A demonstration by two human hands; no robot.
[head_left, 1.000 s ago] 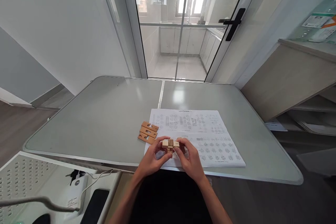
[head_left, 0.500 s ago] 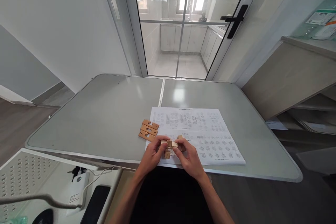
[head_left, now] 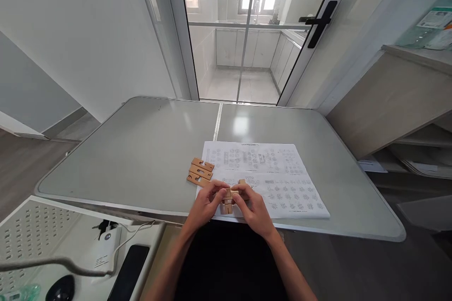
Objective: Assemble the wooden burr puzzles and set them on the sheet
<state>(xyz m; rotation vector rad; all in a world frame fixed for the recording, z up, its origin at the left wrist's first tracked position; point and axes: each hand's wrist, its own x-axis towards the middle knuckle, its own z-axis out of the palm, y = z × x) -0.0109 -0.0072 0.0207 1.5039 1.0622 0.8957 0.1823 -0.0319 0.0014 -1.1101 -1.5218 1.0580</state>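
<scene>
Blocks (head_left: pixel 229 194) in left hand (head_left: pixel 205 202) and right hand (head_left: pixel 254 208) over printed sheet (head_left: pixel 293 181).

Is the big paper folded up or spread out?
Spread out. The paper lies flat on the table, rows of small drawings facing up. The left hand and right hand hide part of it.

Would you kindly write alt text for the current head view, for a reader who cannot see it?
A person's left hand and right hand hold small wooden blocks together over a printed sheet of diagrams on a grey table. Three flat wooden pieces lie across the sheet's left edge, and a glass door with a black handle stands beyond the table.
</scene>
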